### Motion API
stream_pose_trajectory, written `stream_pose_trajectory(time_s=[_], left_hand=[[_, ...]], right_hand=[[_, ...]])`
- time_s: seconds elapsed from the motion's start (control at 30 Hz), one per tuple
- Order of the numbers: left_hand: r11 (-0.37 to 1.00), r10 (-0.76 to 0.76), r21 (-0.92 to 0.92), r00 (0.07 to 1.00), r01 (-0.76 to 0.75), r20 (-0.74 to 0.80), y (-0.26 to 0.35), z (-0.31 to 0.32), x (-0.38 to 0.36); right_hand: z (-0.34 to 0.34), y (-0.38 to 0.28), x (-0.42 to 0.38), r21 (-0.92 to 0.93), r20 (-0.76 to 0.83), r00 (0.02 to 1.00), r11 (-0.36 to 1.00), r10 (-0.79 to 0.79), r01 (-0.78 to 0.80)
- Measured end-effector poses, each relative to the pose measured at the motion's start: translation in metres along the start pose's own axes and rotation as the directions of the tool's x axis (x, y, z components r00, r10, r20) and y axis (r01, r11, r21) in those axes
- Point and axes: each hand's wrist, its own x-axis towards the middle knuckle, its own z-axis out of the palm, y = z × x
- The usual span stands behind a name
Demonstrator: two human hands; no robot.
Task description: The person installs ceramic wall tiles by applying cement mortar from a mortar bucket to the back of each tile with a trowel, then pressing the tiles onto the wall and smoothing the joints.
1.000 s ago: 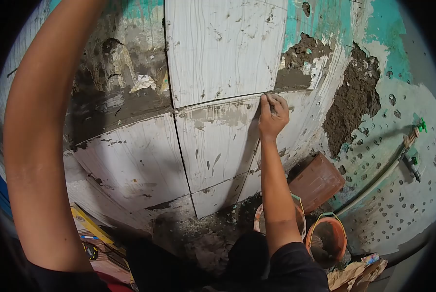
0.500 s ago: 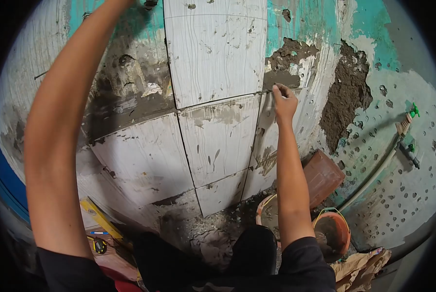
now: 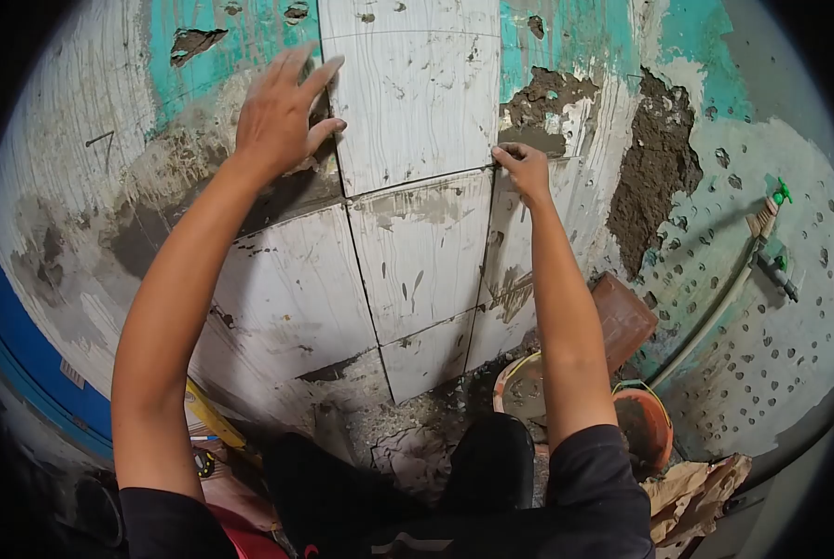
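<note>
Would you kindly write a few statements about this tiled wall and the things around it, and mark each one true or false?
1. The right hand is at the lower right corner of the upper tile. True.
2. The left hand is clenched in a fist. False: its fingers are spread, near that tile's left edge.
3. The tap has a red handle. False: its handle is green.
4. Crumpled brown paper lies at the lower right of the view. True.
5. The yellow bar is on the same side of the person's legs as the orange bucket. False: the bar is to their left, the bucket to their right.
</note>
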Motion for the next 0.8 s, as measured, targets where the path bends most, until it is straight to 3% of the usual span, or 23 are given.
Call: stream_pose_trajectory(time_s=[0.03,0.17,0.2,0.27,0.37,0.4,0.47,0.5,0.57,0.63,0.67,0.8], left_hand=[[0.997,0.055,0.059,0.997,-0.051,-0.06,0.0,0.005,0.006],[0.989,0.02,0.148,0.999,-0.014,-0.04,-0.013,0.017,0.042],[0.962,-0.161,0.254,0.961,0.102,0.225,0.021,-0.024,0.062],[0.97,-0.106,0.237,0.969,0.051,0.225,0.02,-0.009,0.08],[0.97,-0.052,0.244,0.973,-0.005,0.226,0.028,0.003,0.091],[0.96,-0.056,0.281,0.974,-0.008,0.219,0.033,0.004,0.091],[0.944,-0.056,0.329,0.979,-0.011,0.196,0.035,0.011,0.095],[0.942,-0.055,0.336,0.982,-0.008,0.18,0.03,0.018,0.094],[0.935,-0.049,0.353,0.989,-0.004,0.139,0.018,0.032,0.093],[0.955,-0.048,0.298,0.992,0.012,0.113,0.013,0.041,0.094],[0.952,-0.066,0.306,0.99,0.024,0.128,0.014,0.043,0.094],[0.949,-0.099,0.311,0.983,0.046,0.155,0.014,0.041,0.094]], right_hand=[[-0.004,0.002,0.007,0.01,0.045,0.999,1.0,0.0,-0.001],[-0.012,0.007,0.019,-0.102,0.115,0.993,0.994,-0.016,0.028],[-0.013,0.006,0.018,-0.112,0.114,0.993,0.993,-0.025,0.038],[-0.013,-0.004,0.016,-0.125,0.113,0.992,0.99,-0.049,0.063],[0.002,-0.024,0.013,0.13,-0.175,0.963,0.964,-0.207,0.23],[0.008,-0.035,0.017,0.316,-0.294,0.947,0.922,-0.126,0.221],[0.03,-0.058,0.025,0.646,-0.472,0.876,0.716,0.102,0.265],[0.044,-0.053,0.041,0.477,-0.596,0.798,0.759,-0.092,0.443],[0.071,-0.083,0.044,0.715,-0.531,0.846,0.509,-0.051,0.479],[0.09,-0.108,0.046,0.673,-0.594,0.784,0.422,-0.183,0.608],[0.098,-0.11,0.052,0.721,-0.577,0.805,0.378,-0.135,0.58],[0.107,-0.114,0.055,0.728,-0.568,0.816,0.397,-0.105,0.558]])
